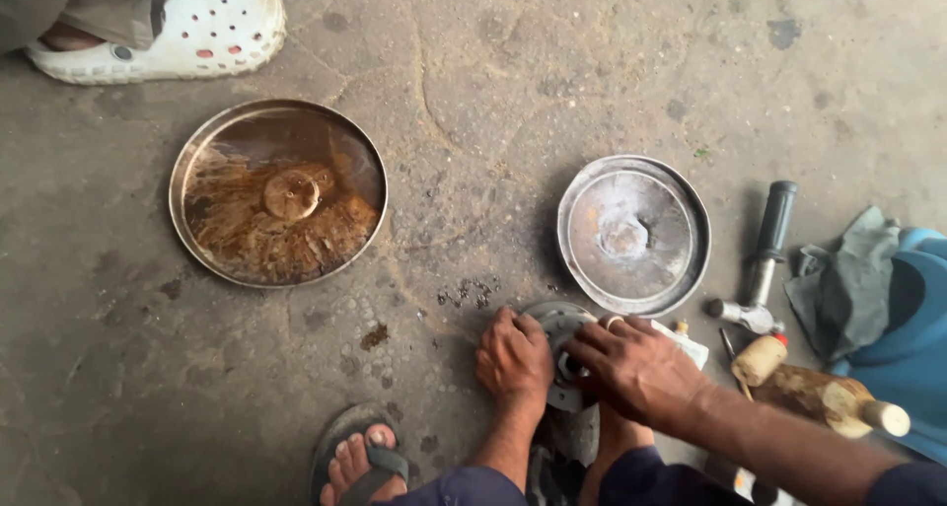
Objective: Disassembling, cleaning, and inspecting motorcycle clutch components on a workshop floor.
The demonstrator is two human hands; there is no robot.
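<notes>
Both hands work on a round grey metal hub part [558, 340] lying on the concrete floor [473, 92] at bottom centre, between the person's feet. Left hand [514, 356]: fingers curled closed over the part's left rim. Right hand [631, 363]: fingers closed on its centre from the right, a ring on one finger.

Just beyond the part lies a small grey metal dish [632, 234]. Well to the left sits a larger dish of brown liquid [277, 192]. A black-handled tool [764, 259], a wooden mallet [824, 393] and a grey cloth [848, 279] lie to the right. A white perforated clog [178, 33] rests at top left.
</notes>
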